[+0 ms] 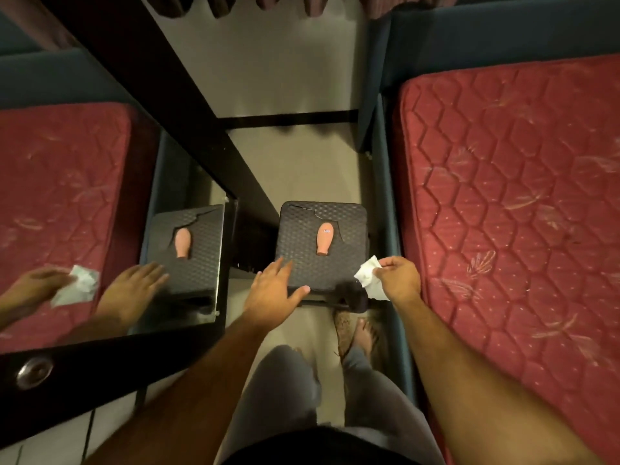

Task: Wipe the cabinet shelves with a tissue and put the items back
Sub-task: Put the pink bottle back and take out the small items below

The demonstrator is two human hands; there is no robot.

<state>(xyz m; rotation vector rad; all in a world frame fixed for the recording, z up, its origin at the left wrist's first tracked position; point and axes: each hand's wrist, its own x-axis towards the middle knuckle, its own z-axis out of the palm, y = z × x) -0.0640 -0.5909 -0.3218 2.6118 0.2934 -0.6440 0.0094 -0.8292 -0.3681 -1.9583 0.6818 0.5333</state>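
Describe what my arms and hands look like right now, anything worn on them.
Both forearms are bare, with no sleeves in view. The left hand and the right hand wear no gloves, and no rings, watch or bracelet can be seen on either. Some hair shows along the forearms. Lower down you wear grey trousers.

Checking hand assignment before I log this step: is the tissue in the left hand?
No, the right hand pinches the white tissue, while the left hand rests flat on the black stool.

a red quilted mattress (510, 203) is lying on the right, a mirror (100, 209) is reflecting it left, beige floor (285, 169) showing between.
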